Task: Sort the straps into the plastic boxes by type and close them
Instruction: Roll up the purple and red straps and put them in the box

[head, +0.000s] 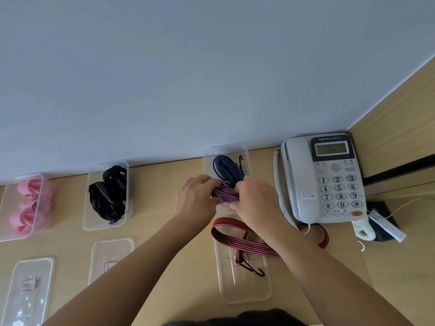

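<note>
Both the left hand (197, 196) and right hand (253, 200) are clenched on a folded red-striped bungee strap (224, 194); released loosely, it could be sprung from the plastic box (226, 151) beneath them.

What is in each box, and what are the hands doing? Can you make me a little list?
left box: pink straps
middle box: black straps
right box: blue strap
hands: left hand and right hand grip a folded red strap above the right box
front lid: loose red strap lies across it
boxes: all open
</note>
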